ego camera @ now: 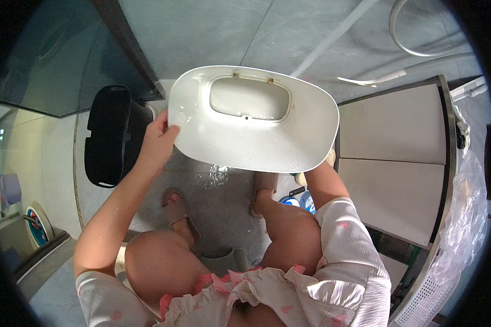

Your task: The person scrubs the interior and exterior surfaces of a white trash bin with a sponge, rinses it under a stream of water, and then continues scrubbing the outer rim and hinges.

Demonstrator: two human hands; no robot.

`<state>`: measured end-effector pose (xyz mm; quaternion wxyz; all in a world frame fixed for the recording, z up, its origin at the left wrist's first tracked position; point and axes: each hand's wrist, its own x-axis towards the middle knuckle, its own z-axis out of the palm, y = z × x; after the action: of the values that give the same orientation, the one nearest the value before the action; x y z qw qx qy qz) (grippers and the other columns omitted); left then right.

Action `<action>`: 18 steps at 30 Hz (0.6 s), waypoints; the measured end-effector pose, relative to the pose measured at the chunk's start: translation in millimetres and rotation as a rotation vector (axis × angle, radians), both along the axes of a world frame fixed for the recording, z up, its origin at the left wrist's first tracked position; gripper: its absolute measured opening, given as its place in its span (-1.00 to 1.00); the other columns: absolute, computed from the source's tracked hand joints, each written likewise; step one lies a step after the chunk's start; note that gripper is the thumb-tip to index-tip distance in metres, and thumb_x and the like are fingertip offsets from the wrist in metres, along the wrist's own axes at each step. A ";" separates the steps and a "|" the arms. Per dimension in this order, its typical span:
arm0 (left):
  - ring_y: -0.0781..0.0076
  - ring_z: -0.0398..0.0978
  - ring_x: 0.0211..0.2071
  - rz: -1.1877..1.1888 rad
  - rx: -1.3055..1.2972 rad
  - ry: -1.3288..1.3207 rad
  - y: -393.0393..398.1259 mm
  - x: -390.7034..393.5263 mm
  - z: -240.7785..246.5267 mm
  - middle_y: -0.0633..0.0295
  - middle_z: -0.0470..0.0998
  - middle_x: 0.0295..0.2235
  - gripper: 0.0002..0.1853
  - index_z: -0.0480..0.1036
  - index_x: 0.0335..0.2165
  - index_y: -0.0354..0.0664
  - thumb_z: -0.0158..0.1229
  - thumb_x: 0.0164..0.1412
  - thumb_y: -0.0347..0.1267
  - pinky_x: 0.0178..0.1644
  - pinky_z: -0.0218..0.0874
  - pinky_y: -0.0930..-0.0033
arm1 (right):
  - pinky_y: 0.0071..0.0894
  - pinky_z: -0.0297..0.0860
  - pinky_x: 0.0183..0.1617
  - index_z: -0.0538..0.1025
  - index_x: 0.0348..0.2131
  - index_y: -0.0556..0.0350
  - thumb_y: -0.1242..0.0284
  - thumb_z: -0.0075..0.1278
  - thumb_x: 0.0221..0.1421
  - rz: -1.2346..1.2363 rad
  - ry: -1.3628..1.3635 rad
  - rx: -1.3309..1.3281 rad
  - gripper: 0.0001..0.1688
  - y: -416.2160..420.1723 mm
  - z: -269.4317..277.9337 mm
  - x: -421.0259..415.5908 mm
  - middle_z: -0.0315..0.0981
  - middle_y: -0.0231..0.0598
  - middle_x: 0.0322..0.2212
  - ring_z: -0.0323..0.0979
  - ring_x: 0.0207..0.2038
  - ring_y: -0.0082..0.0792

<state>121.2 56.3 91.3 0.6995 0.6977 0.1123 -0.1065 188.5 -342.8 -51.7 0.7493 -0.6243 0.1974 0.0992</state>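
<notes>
My left hand [160,137] grips the left rim of a wet white plastic oval cover [237,143], apparently a bin lid, with the thumb on its near side. The cover is held up before me, its hollow side facing me. A rounded rectangular opening [249,98] with small hinge notches shows in its upper part; a pale surface lies behind it. My right forearm [325,182] reaches behind the cover's lower right edge, which hides my right hand. Left of the cover, a black plastic bin [106,139] stands with its rim towards me.
Wet grey floor tiles [217,196] lie between my slippered feet. A white-panelled cabinet [393,122] is at the right, with a clear plastic bag [462,220] beside it. Bottles [300,178] stand near my right leg. A flexible hose [393,24] hangs on the wall at upper right.
</notes>
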 end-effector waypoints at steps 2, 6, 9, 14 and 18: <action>0.47 0.46 -0.13 0.030 -0.038 0.032 17.0 -1.4 -2.6 0.17 0.49 -0.09 -0.53 0.29 0.10 -0.33 -0.09 0.20 -0.57 -0.03 0.29 0.43 | -0.25 0.22 0.18 0.30 0.15 0.15 0.06 -0.21 0.29 0.003 0.004 0.024 -0.35 9.2 -3.3 9.7 0.33 -0.22 0.09 0.33 0.09 -0.28; 0.49 0.46 -0.13 0.082 -0.054 0.045 22.1 -0.6 5.1 0.18 0.49 -0.10 -0.55 0.30 0.08 -0.33 -0.09 0.20 -0.56 -0.03 0.29 0.41 | -0.25 0.22 0.19 0.30 0.16 0.15 0.05 -0.21 0.30 -0.004 0.014 0.049 -0.34 18.8 -6.9 20.7 0.33 -0.22 0.09 0.33 0.09 -0.28; 0.49 0.46 -0.13 0.058 -0.041 0.021 18.8 4.5 2.4 0.19 0.49 -0.10 -0.57 0.31 0.07 -0.32 -0.09 0.21 -0.55 -0.05 0.30 0.40 | -0.25 0.21 0.19 0.30 0.16 0.15 0.05 -0.22 0.30 -0.011 0.018 0.061 -0.34 21.4 -4.7 26.6 0.33 -0.23 0.09 0.32 0.09 -0.28; 0.50 0.45 -0.15 0.019 -0.052 -0.009 -6.3 26.2 -1.7 0.21 0.49 -0.10 -0.54 0.31 0.10 -0.30 -0.08 0.21 -0.54 -0.06 0.28 0.45 | -0.25 0.21 0.20 0.30 0.16 0.14 0.04 -0.23 0.30 -0.024 0.020 0.061 -0.33 16.8 4.6 28.5 0.33 -0.24 0.09 0.32 0.09 -0.27; 0.51 0.46 -0.15 -0.022 -0.047 -0.032 -23.6 37.7 -8.2 0.21 0.50 -0.10 -0.49 0.28 0.14 -0.27 -0.07 0.19 -0.54 -0.07 0.31 0.45 | -0.25 0.20 0.20 0.30 0.16 0.14 0.03 -0.23 0.30 -0.039 0.027 0.058 -0.33 7.3 11.8 25.1 0.33 -0.24 0.09 0.32 0.10 -0.27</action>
<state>158.9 32.7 83.1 0.7161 0.6839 0.0909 -0.1056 213.6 -335.5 -39.9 0.7663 -0.5967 0.2166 0.0984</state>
